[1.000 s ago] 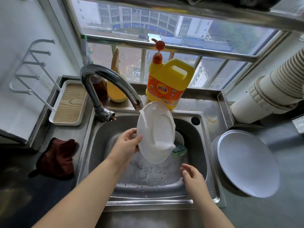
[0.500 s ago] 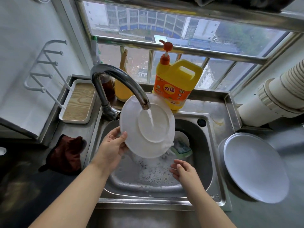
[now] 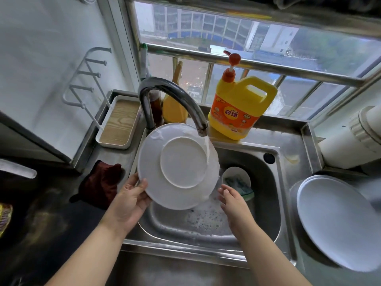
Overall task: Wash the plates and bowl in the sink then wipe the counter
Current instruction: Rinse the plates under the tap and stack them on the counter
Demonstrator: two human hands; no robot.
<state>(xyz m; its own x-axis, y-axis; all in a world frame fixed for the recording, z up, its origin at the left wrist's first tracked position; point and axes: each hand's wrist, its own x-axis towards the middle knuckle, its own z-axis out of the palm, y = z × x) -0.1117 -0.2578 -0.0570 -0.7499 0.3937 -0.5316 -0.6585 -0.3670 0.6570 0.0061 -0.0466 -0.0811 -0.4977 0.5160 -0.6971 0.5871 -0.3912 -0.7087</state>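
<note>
At centre frame, my left hand [image 3: 132, 200] grips the lower-left rim of a white plate [image 3: 177, 166], held tilted with its underside toward me over the stainless sink [image 3: 274, 203]. Water runs from the curved faucet [image 3: 171, 96] onto the plate's upper-right edge. My right hand [image 3: 232, 200] hangs just beside the plate's lower-right rim, fingers loose and holding nothing; whether the fingertips touch the plate I cannot tell. Suds lie in the sink basin below. Behind my right hand, a white bowl [image 3: 235, 172] sits in the sink with a green sponge [image 3: 240, 187] partly across it. At lower right of the frame, more white plates [image 3: 338, 221] rest stacked on the steel surface [image 3: 292, 141] beside the sink. A yellow dish-soap jug [image 3: 241, 108] with a red pump stands behind the sink at the window ledge. At left, a dark red cloth [image 3: 99, 182] lies on the surface, and a white tray [image 3: 117, 122] sits above it.
</note>
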